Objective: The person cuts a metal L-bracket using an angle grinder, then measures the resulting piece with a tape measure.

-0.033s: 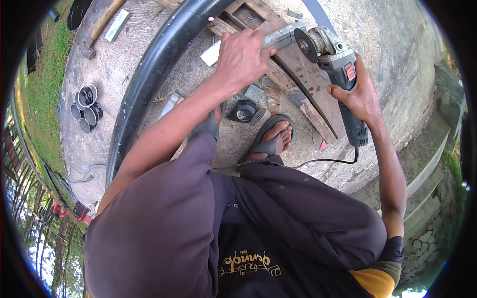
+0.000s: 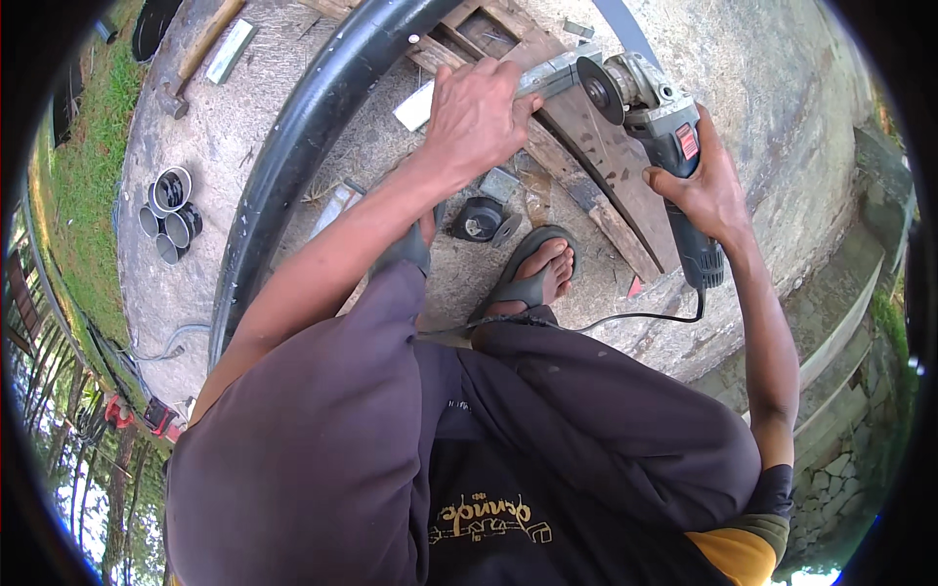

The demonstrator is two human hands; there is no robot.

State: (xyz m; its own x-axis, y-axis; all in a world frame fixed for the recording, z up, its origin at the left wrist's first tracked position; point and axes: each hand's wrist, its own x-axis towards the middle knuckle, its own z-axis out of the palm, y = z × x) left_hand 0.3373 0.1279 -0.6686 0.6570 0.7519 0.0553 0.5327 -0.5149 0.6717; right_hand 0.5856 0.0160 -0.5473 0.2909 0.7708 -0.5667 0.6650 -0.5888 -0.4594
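Note:
My left hand (image 2: 476, 112) is closed over a silver square metal tube (image 2: 557, 70), which lies across a weathered wooden frame (image 2: 625, 166). The fingers wrap the tube's far side, with the thumb stretched to the right along it. In my right hand (image 2: 711, 195) is an angle grinder (image 2: 674, 146), gripped round its dark body with the head pointing away from me. Its dark disc (image 2: 599, 91) stands upright close to the right part of the tube; whether they touch I cannot tell. A black cord (image 2: 635, 315) runs from the grinder's rear toward my legs.
A thick black curved pipe (image 2: 283, 146) arches along my left. Beyond it lie a hammer (image 2: 191, 63), a short metal offcut (image 2: 231, 51) and several short pipe pieces (image 2: 176, 215). Near my sandalled foot (image 2: 537, 273) sits a black squarish object (image 2: 479, 220) beside a small metal block (image 2: 499, 183).

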